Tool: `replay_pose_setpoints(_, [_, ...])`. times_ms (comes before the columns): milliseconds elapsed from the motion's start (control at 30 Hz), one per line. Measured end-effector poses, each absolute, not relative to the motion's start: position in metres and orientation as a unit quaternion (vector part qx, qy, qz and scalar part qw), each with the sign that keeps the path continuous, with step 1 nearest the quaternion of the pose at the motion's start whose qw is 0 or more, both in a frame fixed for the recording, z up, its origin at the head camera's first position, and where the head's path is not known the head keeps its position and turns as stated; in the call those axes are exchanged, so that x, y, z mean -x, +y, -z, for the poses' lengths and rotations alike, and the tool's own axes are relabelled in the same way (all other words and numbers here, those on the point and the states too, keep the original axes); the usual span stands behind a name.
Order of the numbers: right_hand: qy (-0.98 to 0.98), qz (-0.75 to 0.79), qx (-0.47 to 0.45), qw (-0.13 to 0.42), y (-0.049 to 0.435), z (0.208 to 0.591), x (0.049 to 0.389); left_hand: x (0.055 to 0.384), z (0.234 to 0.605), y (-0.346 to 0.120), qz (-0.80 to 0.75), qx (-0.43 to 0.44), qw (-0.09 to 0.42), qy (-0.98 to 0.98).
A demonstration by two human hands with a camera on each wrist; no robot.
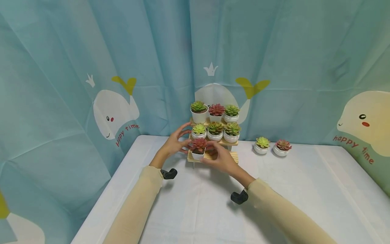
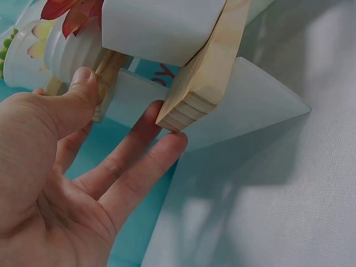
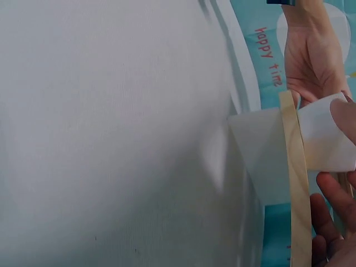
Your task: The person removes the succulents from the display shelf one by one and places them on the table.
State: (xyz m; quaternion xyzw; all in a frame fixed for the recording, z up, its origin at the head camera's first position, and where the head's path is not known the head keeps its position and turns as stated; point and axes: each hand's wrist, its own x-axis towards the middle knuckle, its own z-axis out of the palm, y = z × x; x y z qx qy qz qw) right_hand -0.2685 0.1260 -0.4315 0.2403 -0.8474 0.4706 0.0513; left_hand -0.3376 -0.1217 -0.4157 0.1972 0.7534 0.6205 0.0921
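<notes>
A red artificial succulent in a square white pot stands at the left end of the bottom step of a three-tier wooden plant stand. My right hand pinches this pot, its thumb on the front and fingers at the side. To the left of the stand, my left hand has its fingers spread. In the left wrist view, two fingertips touch the end of the bottom plank, and the thumb lies by the middle tier. Several potted succulents fill the two upper tiers.
Two more succulents, one green and one red, stand in round white pots on the table right of the stand. The white-covered table meets a blue curtain with whale prints behind the stand.
</notes>
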Motion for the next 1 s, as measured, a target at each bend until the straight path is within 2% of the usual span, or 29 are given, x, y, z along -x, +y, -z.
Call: replay_pose_setpoints(1000, [-0.849, -0.479, -0.216, 0.05, 0.1212, 0.4308, 0.2683, 0.3361, 0.4136, -0.1215, -0.613, -0.2, 0.084, 0.76])
